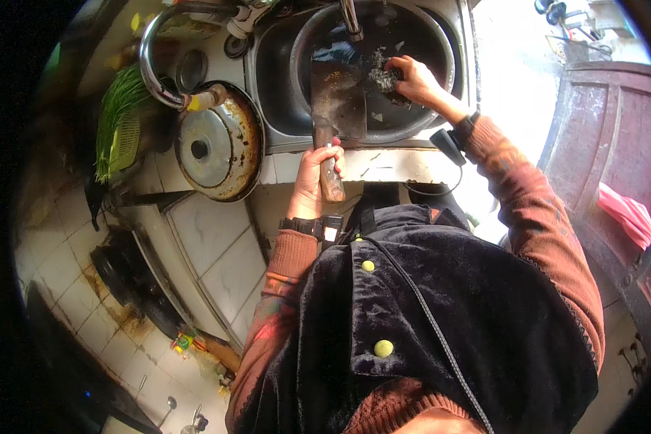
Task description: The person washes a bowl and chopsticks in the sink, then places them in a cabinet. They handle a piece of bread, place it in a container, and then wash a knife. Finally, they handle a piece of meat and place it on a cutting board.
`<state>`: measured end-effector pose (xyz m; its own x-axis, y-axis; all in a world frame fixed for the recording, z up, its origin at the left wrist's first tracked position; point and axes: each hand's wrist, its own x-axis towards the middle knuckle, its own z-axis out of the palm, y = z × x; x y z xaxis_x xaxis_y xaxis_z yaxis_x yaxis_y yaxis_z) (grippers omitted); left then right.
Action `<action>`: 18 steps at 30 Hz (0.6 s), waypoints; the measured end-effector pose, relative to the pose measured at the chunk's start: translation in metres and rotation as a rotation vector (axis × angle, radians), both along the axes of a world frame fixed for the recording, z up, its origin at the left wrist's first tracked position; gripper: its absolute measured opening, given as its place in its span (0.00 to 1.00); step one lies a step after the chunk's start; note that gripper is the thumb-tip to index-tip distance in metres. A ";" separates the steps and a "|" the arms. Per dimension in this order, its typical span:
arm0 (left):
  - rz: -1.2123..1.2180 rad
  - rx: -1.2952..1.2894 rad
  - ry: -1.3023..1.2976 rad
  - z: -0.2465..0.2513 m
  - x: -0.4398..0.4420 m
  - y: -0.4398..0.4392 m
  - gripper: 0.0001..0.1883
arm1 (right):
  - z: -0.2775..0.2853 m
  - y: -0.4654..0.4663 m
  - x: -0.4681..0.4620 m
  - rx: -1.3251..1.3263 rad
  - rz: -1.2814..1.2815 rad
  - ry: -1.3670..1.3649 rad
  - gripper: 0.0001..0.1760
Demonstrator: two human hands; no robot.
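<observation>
My left hand (pixel 316 169) grips the wooden handle (pixel 332 182) of a cleaver. The cleaver's broad, stained blade (pixel 337 103) points away from me, over the near part of a round metal basin (pixel 434 122) set in the sink. Between the fingers and thumb of my right hand (pixel 416 81) is a steel wool scourer (pixel 382 78), held to the right of the blade and apart from it. Dark water (pixel 428 43) stands in the basin, with small pale scraps on it. The faucet spout (pixel 351 21) hangs over the far side.
On the left counter sits a stained pan with a metal lid (pixel 209 141), under a curved chrome pipe (pixel 149 65). Beyond it stands a green basket (pixel 126 133) with long green stalks. A pink cloth (pixel 626 214) hangs on the brown wooden door (pixel 591 125) at right.
</observation>
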<state>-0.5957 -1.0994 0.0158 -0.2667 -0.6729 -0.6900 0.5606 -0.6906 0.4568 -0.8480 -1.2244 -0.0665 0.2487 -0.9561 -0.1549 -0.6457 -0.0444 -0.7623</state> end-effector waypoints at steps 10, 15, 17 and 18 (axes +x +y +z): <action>-0.245 -0.101 -0.013 0.008 -0.031 -0.001 0.11 | 0.030 -0.003 0.051 -0.155 -0.124 0.204 0.17; -0.311 -0.087 0.014 0.006 -0.031 0.003 0.11 | 0.029 -0.001 0.045 -0.185 -0.043 0.260 0.14; -0.241 -0.060 0.061 0.003 -0.032 0.003 0.12 | 0.035 0.012 0.051 -0.326 0.167 0.214 0.14; -0.208 -0.047 0.087 0.002 -0.033 0.004 0.12 | 0.041 0.011 0.051 -0.334 0.271 0.196 0.13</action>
<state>-0.6291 -1.0950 0.0182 -0.4601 -0.6283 -0.6273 0.4474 -0.7744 0.4474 -0.7966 -1.2135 -0.0254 0.4925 -0.8666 0.0809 -0.7076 -0.4528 -0.5424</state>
